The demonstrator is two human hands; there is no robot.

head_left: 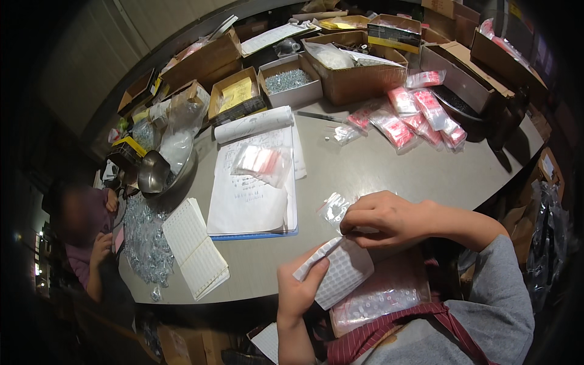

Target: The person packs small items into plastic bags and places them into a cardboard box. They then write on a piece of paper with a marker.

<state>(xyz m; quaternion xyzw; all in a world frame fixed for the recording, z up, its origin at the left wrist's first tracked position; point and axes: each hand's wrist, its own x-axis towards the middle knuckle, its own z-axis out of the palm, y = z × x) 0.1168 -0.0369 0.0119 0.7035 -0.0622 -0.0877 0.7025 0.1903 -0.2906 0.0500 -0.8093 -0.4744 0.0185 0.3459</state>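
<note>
My left hand (302, 285) grips a sheet of round stickers (345, 274), thumb on top, just past the table's front edge. At the sheet's upper edge my right hand (380, 220) is closed in a pinch; what its fingertips hold, if anything, is hidden. Beside those fingers a small clear zip bag (333, 208) lies on the table, with pale round shapes in it, partly covered by the hand. Under my forearms, a box (389, 299) on my lap holds clear plastic and small whitish pieces.
Red-marked bags (401, 125) are heaped at the right. A clipboard (252, 204) with papers carries another bag (263, 161). Left are a folded label sheet (196, 249), small clear bags (146, 243) and a metal bowl (182, 176). Cartons (356, 76) line the back. Another person (88, 234) sits far left.
</note>
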